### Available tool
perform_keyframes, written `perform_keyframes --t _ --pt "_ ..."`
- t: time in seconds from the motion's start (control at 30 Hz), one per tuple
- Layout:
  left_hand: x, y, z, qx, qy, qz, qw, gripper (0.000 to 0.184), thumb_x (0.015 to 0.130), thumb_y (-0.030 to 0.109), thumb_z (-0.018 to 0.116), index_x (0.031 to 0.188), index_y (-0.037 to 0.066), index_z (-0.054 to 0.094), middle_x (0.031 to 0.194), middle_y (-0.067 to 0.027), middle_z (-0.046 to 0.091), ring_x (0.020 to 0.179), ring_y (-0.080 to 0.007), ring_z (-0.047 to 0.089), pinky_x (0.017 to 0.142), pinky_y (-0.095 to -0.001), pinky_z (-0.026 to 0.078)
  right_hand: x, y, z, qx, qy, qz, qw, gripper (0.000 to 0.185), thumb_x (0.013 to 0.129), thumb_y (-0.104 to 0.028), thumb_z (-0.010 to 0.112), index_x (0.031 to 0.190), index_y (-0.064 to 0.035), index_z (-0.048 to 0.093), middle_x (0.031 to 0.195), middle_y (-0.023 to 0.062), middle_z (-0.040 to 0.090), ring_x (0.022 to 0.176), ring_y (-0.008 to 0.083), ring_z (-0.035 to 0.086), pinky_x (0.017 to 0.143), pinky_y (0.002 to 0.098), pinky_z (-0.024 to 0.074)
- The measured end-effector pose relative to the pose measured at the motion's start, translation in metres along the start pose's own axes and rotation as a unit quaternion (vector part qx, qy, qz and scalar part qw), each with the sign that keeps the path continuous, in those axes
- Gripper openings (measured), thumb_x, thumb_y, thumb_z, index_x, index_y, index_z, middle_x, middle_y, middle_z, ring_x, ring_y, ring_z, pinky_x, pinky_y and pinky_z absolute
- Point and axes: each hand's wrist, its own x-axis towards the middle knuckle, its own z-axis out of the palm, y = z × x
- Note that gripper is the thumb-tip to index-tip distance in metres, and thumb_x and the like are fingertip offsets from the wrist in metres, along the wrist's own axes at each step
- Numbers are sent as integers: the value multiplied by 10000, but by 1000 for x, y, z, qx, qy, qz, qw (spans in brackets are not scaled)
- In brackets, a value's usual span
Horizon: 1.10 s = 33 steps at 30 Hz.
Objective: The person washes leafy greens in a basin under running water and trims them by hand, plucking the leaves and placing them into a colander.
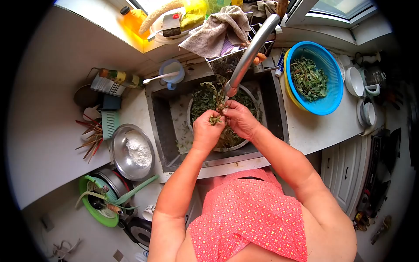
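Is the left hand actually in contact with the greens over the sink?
Touching. The head view shows the left hand closed around a bunch of greens, whose ends poke out beside its curled fingers.

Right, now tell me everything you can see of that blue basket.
The blue basket is round and plastic-looking, with a broad, smooth rim and a finely perforated wall. It sits open side up to the right of the sink, holding a loose heap of leafy greens. A yellow vessel shows at its left edge, apparently beneath it. Neither the left hand nor the right hand touches it. Its base is hidden.
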Motion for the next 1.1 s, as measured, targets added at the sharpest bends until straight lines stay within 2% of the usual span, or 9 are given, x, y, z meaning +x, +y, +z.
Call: perform_keyframes --t 0.07,0.1,0.53,0.6,0.63,0.73,0.93,1.07,1.1 --pt "1 -1 -2 55 13 23 998 126 713 132 685 777 45 619 720 -145 617 632 -297 597 603 -364 482 3 0 -6 -80 3 -18 997 110 864 -107 622 967 -76 599 912 -5 611 817 85 551 722 231 436" --pt "1 -1 -4 55 12 22 998 126 713 132 685 777 45 619 720 -145 617 632 -297 597 603 -364 482 4 -2 -6 -160 4 -37 986 106 871 -134 626 955 -72 606 888 -9 613 796 79 542 712 227 429" --pt "14 1 8 117 45 116 985 138 714 144 694 824 80 641 834 -108 643 763 -320 625 656 -387 504 -12 -24 -10 -275 59 -46 958 136 841 -133 664 937 -65 596 858 11 608 722 90 547 651 236 444" --pt "14 1 10 147 37 113 982 135 715 142 692 827 84 644 841 -102 646 767 -317 626 660 -387 508 -24 -36 -2 -600 170 -273 732 209 758 -71 702 939 -72 597 884 50 580 720 162 580 657 278 471" --pt "15 1 11 163 29 124 978 138 715 143 690 832 86 644 843 -98 646 767 -314 626 662 -388 509 -26 -40 2 -601 172 -273 731 209 758 -71 702 939 -72 597 884 50 580 720 162 580 657 278 471" --pt "13 4 11 186 -1 149 971 150 713 145 685 844 85 644 844 -92 645 765 -309 625 662 -392 510 -28 -48 6 -679 13 -408 611 238 680 -51 709 895 -87 615 882 80 562 751 267 586 673 355 491" --pt "13 5 9 182 -38 192 964 155 716 136 675 855 79 635 836 -99 636 760 -311 622 657 -392 509 -26 -54 2 -760 -20 -392 517 131 680 -114 686 801 -116 633 767 52 568 697 255 602 631 362 507" --pt "11 11 6 148 -58 205 966 92 759 61 653 842 42 617 794 -135 613 740 -334 603 639 -383 483 -25 -50 -1 -772 -25 -369 517 114 683 -141 673 779 -104 624 731 58 556 630 258 597 580 377 506" --pt "11 11 6 148 -57 205 966 92 759 61 653 842 42 617 794 -135 613 740 -334 603 639 -383 483 -24 -48 -3 -746 -18 -374 551 113 682 -137 664 783 -99 630 724 63 566 615 262 593 562 373 503"
